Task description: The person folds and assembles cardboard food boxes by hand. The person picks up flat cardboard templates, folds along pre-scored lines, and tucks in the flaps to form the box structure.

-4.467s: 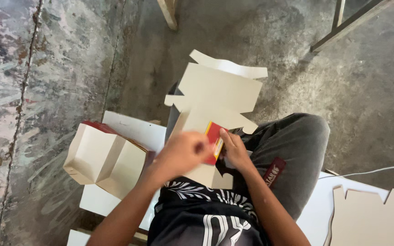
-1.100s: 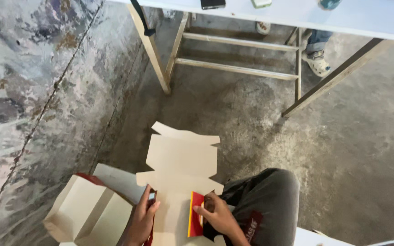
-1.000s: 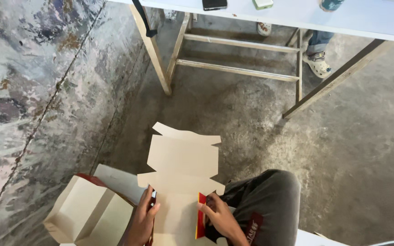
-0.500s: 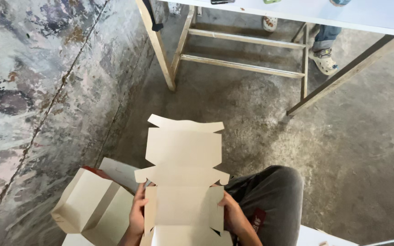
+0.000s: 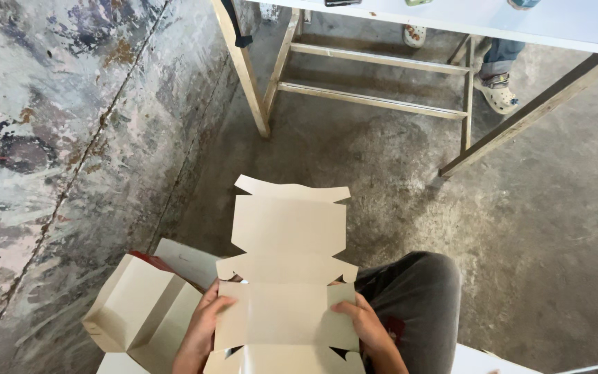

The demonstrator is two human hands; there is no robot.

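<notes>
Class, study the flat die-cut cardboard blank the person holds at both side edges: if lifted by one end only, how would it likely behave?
The cardboard blank looks thin, so probably light. Its crease lines suggest it would hinge and droop there. The left hand and right hand grip opposite edges, hinting it needs two-sided support.

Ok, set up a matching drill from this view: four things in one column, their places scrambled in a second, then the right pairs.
Things
1. flat box blank
2. folded box
3. wooden table legs
4. sandalled foot

Places
A. under the table, top right
B. held at both side edges by the left hand and right hand
C. on the floor, lower left
D. top centre, by the painted wall

Pairs: 1-B, 2-C, 3-D, 4-A
</notes>
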